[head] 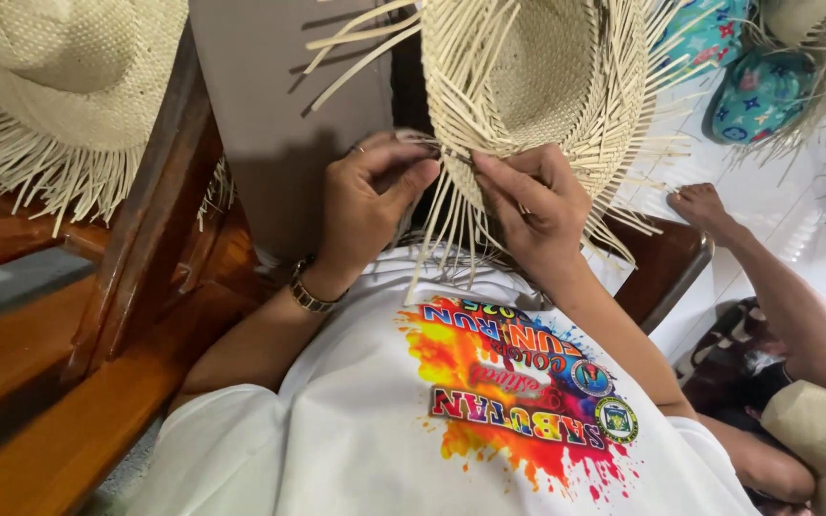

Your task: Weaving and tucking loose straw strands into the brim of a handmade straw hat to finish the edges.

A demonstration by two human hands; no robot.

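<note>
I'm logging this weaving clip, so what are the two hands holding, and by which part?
Both the left hand and the right hand hold the unfinished straw hat at its brim edge, fingers pinching the loose straw strips there.

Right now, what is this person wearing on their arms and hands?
Both arms are bare below short white sleeves of a T-shirt with a colourful splash print. The left hand has a metal-link bracelet at the wrist and a ring on one finger. The right hand wears nothing.
</note>
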